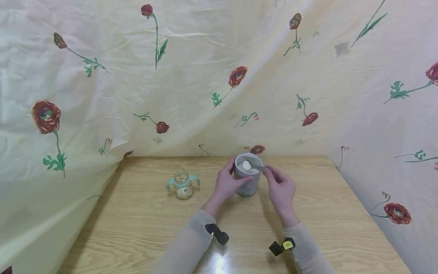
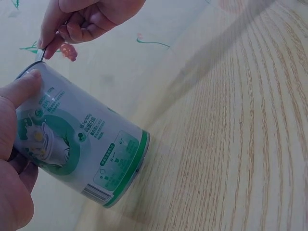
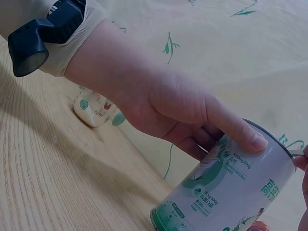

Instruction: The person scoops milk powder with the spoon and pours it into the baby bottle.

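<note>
My left hand [image 1: 226,184] grips a white and green milk powder can [image 1: 247,186], fingers round its far side and thumb across the near wall. The can is open at the top, with printed text and a milk-splash picture showing in the left wrist view. Between thumb and fingers, my right hand [image 1: 282,188] pinches the handle of a scoop [image 1: 257,166] at the can's right rim. White powder [image 1: 246,164] shows at the scoop's bowl, inside the can mouth. In the right wrist view the scoop handle [image 3: 296,152] crosses the rim.
A clear baby bottle [image 1: 184,186] with teal side handles and an uncovered top stands left of the can on the wooden table [image 1: 137,224]. Flower-printed cloth [image 1: 191,95] hangs behind and along both sides of the table.
</note>
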A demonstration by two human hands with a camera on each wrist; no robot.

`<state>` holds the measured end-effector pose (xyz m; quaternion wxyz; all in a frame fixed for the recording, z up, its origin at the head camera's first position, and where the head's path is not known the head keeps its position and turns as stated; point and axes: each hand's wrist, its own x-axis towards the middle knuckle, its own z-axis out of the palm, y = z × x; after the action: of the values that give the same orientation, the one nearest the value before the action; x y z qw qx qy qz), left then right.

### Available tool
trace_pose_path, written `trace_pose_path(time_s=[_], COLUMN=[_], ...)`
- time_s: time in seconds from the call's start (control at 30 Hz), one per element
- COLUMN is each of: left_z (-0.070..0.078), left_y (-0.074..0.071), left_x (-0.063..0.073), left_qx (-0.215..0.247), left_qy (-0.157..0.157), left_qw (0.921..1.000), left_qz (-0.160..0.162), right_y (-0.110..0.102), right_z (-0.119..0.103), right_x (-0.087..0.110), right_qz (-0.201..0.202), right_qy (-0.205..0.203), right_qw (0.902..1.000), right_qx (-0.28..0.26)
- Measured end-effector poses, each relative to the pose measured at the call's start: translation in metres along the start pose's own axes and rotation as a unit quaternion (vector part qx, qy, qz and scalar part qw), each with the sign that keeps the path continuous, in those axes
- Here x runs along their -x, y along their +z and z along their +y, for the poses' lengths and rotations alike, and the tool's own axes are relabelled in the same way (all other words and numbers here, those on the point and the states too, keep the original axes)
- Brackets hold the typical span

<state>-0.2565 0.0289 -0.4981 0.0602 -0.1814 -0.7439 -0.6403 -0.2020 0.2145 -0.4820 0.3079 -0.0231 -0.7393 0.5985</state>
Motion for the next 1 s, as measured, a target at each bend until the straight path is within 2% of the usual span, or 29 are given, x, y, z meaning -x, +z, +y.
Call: trace_pose_path(time_s=[0.17,0.33,0.5,0.77,1.0], left_z=[0.002,0.008,0.012,0.010,0.007], left_y=[0.000,-0.001,-0.002,-0.002,-0.004], left_x=[0.001,0.002,0.003,0.002,0.001], left_qx=[0.003,0.009,0.009,-0.002,-0.017], left_qy=[0.011,-0.014,-0.034,-0.025,-0.034], left_qw=[0.9999,0.9998,0.9994,0.9996,0.9990], left_qz=[-0.006,-0.007,-0.004,-0.012,-0.022], right_y=[-0.001,-0.002,-0.002,-0.002,-0.004], right_z=[-0.003,-0.004,-0.006,-0.005,-0.007], right_x=[0.001,0.001,0.001,0.000,-0.002], right_qz=[-0.003,0.001,0.007,0.010,0.003], right_qy=[0.027,0.044,0.043,0.036,0.053], right_qw=[0.9996,0.9990,0.9990,0.9993,0.9985], right_qx=[0.005,-0.003,-0.004,-0.001,-0.014])
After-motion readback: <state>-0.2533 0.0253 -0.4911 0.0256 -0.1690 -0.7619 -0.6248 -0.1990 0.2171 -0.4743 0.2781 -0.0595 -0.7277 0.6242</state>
